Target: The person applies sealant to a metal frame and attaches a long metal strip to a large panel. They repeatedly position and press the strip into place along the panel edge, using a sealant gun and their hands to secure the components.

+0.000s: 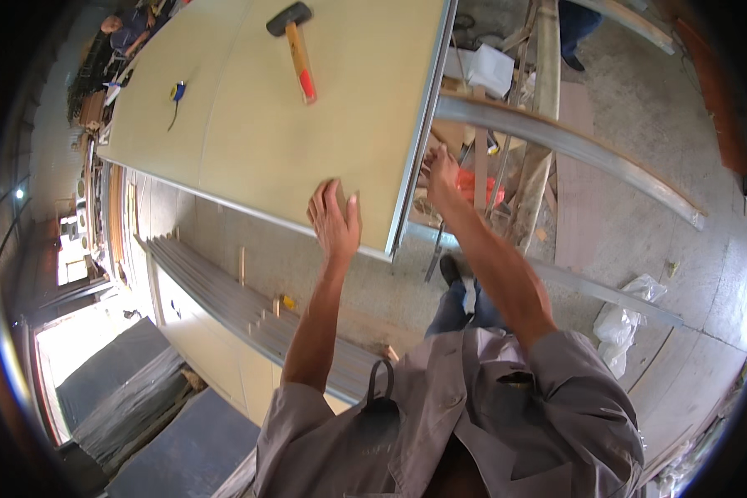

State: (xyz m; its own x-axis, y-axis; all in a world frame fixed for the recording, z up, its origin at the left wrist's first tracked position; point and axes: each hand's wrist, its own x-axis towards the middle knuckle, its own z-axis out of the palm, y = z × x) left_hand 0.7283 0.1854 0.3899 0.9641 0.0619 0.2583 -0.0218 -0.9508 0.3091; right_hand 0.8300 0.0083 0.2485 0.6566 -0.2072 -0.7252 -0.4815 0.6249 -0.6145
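A large cream-coloured panel (307,141) with a metal edge strip (427,116) along its right side lies before me. My left hand (336,222) rests on the panel close to its near edge, fingers apart, holding nothing. Just off the right side, beside the metal strip, is my right hand (441,173) with its fingers curled together; whatever they may hold is too small to make out. Farther up the panel lies a hammer (299,58) with a dark head and a wooden, red-ended handle. A blue tape measure (177,91) sits to its left, its dark tail hanging toward me.
A curved-looking metal channel (573,141) juts out to the right over a wooden frame (539,108). Long grey metal profiles (241,299) are stacked at lower left. Clear plastic (622,319) lies on the floor. One person (129,31) is at far left; another's leg (577,33) shows upper right.
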